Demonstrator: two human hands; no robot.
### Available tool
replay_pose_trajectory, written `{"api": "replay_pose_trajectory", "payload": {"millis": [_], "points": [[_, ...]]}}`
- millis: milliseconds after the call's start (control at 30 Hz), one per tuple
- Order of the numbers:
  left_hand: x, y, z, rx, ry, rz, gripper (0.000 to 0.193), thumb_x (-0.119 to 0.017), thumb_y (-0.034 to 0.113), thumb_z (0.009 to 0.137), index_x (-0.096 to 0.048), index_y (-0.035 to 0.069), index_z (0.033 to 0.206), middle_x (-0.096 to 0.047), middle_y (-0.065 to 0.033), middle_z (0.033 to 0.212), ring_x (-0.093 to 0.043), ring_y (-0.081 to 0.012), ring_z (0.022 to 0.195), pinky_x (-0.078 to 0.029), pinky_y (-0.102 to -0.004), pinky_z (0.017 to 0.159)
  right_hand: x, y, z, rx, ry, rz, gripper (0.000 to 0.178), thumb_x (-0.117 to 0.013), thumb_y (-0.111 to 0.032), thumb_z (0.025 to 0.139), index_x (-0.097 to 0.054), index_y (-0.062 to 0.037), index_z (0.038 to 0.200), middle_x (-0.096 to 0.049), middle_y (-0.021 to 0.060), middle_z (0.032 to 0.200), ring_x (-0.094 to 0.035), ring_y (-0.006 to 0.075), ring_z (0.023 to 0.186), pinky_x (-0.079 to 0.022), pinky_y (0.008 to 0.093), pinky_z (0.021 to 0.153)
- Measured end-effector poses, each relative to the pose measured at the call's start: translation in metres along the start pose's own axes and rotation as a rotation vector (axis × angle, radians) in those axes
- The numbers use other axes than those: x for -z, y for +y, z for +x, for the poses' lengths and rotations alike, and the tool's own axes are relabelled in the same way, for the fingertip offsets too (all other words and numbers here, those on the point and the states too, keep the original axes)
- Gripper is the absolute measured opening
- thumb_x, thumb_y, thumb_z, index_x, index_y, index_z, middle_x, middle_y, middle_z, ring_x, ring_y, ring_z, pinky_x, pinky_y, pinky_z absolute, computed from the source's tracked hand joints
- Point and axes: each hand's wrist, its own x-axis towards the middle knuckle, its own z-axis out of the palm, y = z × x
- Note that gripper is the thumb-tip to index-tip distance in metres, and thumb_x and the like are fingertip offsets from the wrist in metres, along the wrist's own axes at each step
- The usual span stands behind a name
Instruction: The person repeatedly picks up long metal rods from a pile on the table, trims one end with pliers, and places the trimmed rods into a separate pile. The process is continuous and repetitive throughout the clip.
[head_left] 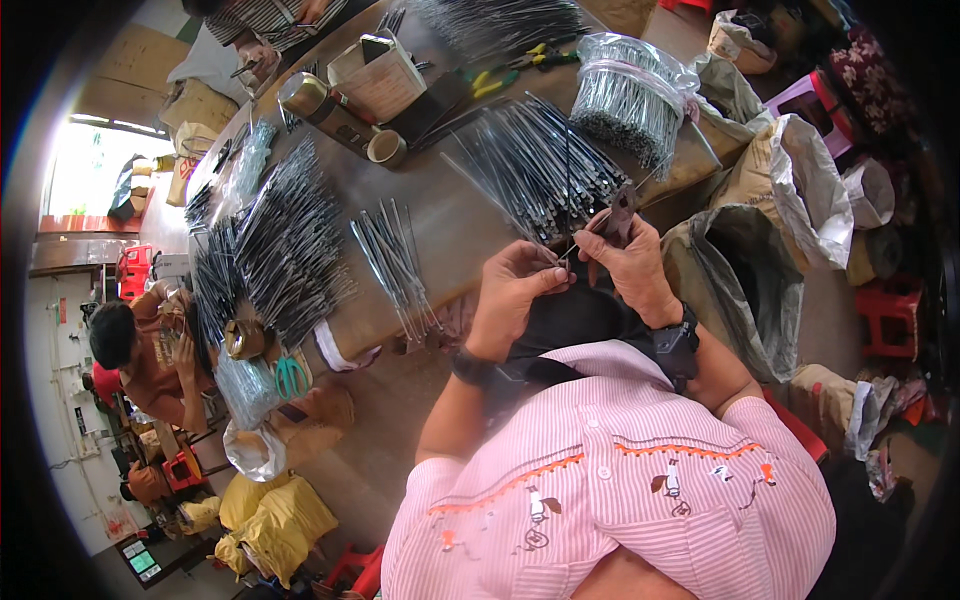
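Observation:
My left hand [520, 293] is closed in a pinch on one end of a thin metal strip [570, 250]. My right hand [637, 268] pinches the strip a little farther along, just to the right. A dark brown scrap [622, 207], perhaps cloth, sits about the right fingers; whether it is worn or held I cannot tell. Just beyond both hands, a fanned pile of dark metal strips [540, 160] lies on the table. A smaller bunch of strips [395, 265] lies left of my left hand, overhanging the near edge.
A plastic-wrapped bundle of silver strips [635, 95] stands at the far right of the table [415, 180]. Pliers [540, 57], a white box [377, 80], a bottle [312, 100] and a cup [387, 148] are farther back. An open sack [745, 290] stands right; co-workers [155, 345] sit left and across.

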Motion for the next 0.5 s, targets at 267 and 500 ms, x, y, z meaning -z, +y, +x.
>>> {"api": "replay_pose_trajectory", "payload": {"millis": [267, 500], "points": [[0.004, 0.001, 0.003, 0.032, 0.049, 0.019, 0.014, -0.069, -0.006, 0.078, -0.063, -0.002, 0.090, -0.069, -0.0107, 0.086, -0.068, -0.0174, 0.076, -0.056, -0.0264, 0.070, -0.012, -0.001, 0.000, -0.003, -0.045, -0.066, 0.015, -0.070, -0.006, 0.085, -0.060, -0.0012, 0.096, -0.062, 0.0023, 0.073, -0.058, 0.0081, 0.059, -0.045, 0.0206, 0.049], [0.001, 0.006, -0.006, 0.102, 0.011, 0.161, 0.024, -0.071, 0.000, 0.076, -0.062, -0.002, 0.099, -0.067, -0.0066, 0.084, -0.065, -0.0117, 0.075, -0.052, -0.0220, 0.070, 0.006, -0.011, 0.015, 0.098, 0.104, 0.124, 0.020, -0.062, -0.005, 0.090, -0.059, 0.0015, 0.109, -0.068, 0.0106, 0.089, -0.063, 0.0125, 0.071, -0.052, 0.0246, 0.063]]}}
